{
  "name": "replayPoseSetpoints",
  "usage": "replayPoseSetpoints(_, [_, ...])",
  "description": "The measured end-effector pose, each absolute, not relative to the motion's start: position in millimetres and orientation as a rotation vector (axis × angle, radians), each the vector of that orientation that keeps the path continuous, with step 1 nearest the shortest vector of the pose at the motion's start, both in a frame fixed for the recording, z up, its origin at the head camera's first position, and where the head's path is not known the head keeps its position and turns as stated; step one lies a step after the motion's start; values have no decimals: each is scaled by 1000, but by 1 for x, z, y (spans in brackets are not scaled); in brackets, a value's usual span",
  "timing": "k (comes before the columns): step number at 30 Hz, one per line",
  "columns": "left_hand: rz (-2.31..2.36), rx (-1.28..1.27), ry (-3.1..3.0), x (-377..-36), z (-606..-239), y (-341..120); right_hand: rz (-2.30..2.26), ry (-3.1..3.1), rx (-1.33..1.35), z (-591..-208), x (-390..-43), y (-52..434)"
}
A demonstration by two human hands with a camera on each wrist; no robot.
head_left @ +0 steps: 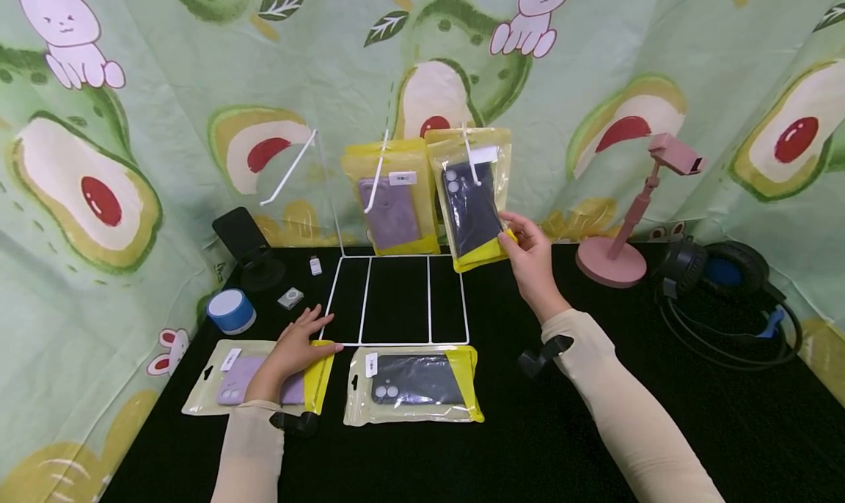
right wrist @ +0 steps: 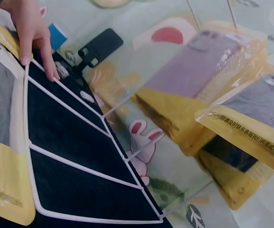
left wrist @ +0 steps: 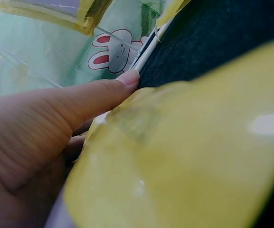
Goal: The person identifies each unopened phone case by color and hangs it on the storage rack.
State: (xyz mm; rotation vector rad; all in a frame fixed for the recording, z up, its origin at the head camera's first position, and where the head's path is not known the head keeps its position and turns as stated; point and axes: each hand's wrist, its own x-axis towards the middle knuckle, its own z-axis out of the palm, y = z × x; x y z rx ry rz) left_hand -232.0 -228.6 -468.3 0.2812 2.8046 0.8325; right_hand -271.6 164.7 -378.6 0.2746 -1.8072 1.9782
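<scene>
My right hand (head_left: 535, 265) pinches the lower right corner of a packaged dark phone case (head_left: 470, 210), which hangs tilted on the right hook of a white wire rack (head_left: 396, 343). Packaged purple phone cases (head_left: 392, 213) hang from the middle hook; the left hook (head_left: 290, 167) holds nothing. My left hand (head_left: 297, 349) lies over another packaged purple phone case (head_left: 234, 382), its fingers spread and reaching the rack's front left corner. In the left wrist view the thumb (left wrist: 99, 97) touches a white bar. Flat in front of the rack is a packaged dark phone case (head_left: 422, 378).
Left of the rack are a blue and white cylinder (head_left: 231, 311), a black phone stand (head_left: 247, 246) and two small items. On the right stand a pink stand (head_left: 627, 232) and black headphones (head_left: 719, 268) with a coiled cable. A patterned curtain (head_left: 330, 63) hangs behind.
</scene>
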Motion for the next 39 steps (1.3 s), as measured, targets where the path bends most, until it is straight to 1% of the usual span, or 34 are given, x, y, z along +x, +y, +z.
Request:
replayPoseSetpoints(7, [848,273,2799,-232,-469,-229,1984,-1873,230,-384,-281,169])
replayPoseSetpoints(16, [843,264,2805,-235,-469,-230,1994,-1925,100,-408,-271,196])
replayPoseSetpoints(21, [844,270,2794,-233,-469,-230,2012,-1923,64,-425,-258,213])
replayPoseSetpoints(33, [844,304,2798,-237,-467,-230,2093,-2027,153,-446,-221,221])
replayPoseSetpoints(39, [846,284,2790,-234,-471,-231,2036,-2233,274,-452,-209,209])
